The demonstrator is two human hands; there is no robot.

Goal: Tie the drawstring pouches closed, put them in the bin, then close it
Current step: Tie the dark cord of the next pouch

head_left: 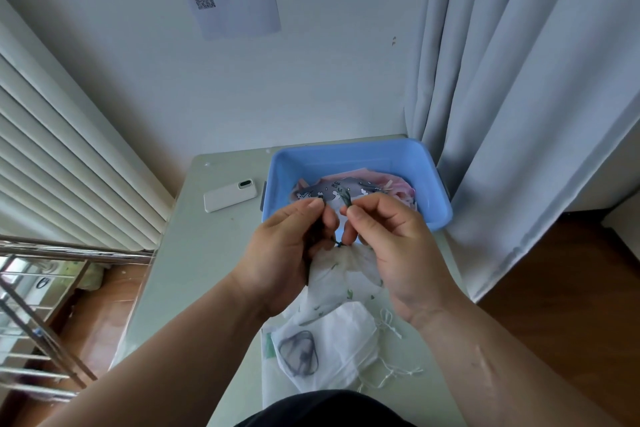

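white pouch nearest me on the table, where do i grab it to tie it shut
Pinch the loose drawstrings where they leave the white pouch, coming in from the right. The pouch lies flat on the table. Its gathered mouth seems to face right and the strings trail out that way, while the dark item inside sits at the left end.
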